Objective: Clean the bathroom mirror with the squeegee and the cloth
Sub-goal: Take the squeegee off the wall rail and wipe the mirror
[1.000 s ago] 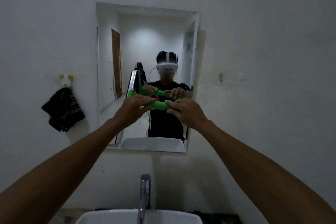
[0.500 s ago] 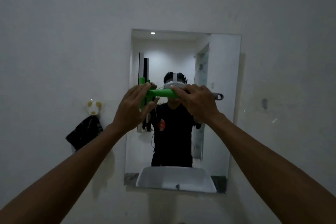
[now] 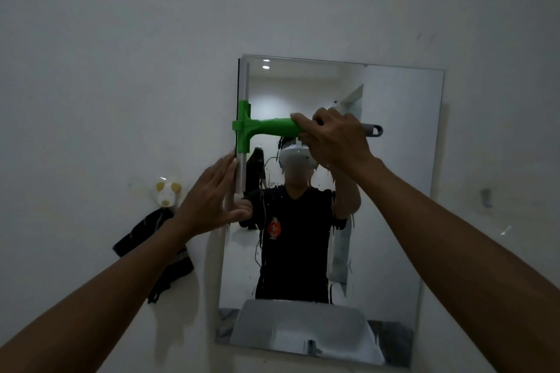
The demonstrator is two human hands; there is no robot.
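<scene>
Now the right hand (image 3: 336, 139) is gripping the squeegee (image 3: 266, 126) by its green handle, fingers curled round it, blade standing vertical along the mirror (image 3: 394, 191) edge at 9 o'clock. Left hand (image 3: 212, 200) is lying open, fingers straight, fingertips touching the blade's lower end. Dark cloth (image 3: 154, 254) is hanging on a wall hook (image 3: 166, 191), at 8 o'clock from the mirror.

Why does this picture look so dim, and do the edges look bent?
Head view: the room is dim, the white wall greyish; only the green-handled squeegee stands out; two ceiling lights glare in the rectangular wall mirror; the wide lens splays the forearms.
</scene>
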